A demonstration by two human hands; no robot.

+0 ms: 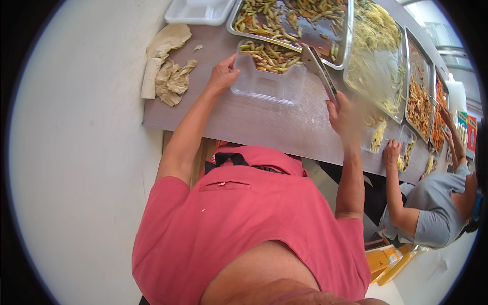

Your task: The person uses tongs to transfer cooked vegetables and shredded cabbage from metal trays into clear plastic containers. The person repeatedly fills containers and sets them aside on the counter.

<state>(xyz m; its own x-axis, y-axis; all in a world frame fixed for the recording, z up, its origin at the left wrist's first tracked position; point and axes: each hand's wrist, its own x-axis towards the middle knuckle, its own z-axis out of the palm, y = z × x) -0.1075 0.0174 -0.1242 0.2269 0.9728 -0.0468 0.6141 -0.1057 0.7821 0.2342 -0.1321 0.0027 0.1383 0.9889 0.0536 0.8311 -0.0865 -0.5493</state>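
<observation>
A clear plastic compartment tray (pixel 265 90) lies near the front of the table. Green and orange vegetable pieces (pixel 272 55) fill its far compartment; the near part holds no food. My left hand (pixel 223 74) grips its left edge between thumb and fingers. Closed around the handles of metal tongs (pixel 320 72) is my right hand (pixel 341 113), at the right of the tray. The tongs' tips are over the tray's far right corner, by the rim of a metal pan (pixel 311 33) with more of these vegetables. I see nothing between the tips.
Crumpled brown paper (pixel 174 76) lies at the left, with white plastic trays (pixel 199 11) behind it. Pans of pale shreds (pixel 376 30) and orange-brown food (pixel 420 104) line the right. A co-worker in grey (pixel 439 208) fills trays there, hands close to the table's front.
</observation>
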